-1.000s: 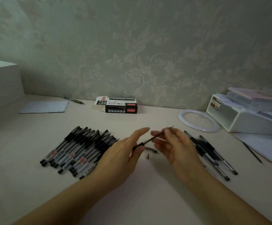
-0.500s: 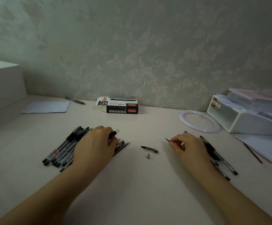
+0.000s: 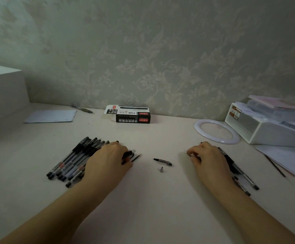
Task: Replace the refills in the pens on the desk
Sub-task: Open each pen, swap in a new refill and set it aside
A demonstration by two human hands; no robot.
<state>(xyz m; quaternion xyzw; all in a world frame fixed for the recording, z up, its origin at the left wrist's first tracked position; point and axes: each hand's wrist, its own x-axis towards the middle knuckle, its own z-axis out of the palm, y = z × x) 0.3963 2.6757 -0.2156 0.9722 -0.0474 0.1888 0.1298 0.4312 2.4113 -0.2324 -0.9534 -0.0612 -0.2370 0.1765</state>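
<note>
The desk [image 3: 152, 199] looks smooth and matt. The pens [image 3: 72, 159] have clear plastic barrels. The cone tip [image 3: 161, 169] looks metallic. The box [image 3: 132, 116] is printed cardboard.

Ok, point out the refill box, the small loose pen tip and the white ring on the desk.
refill box [image 3: 133, 118], head view, on its black front face.
loose pen tip [image 3: 161, 169], head view, on the middle of the cone.
white ring [image 3: 200, 122], head view, on its near-left rim.

Left of the loose pen grip [image 3: 162, 161], the left hand [image 3: 108, 159] gripped a pen [image 3: 128, 154] over the pen row [image 3: 72, 160]; right of it, the right hand [image 3: 207, 158] pinched a refill [image 3: 188, 153].
</note>
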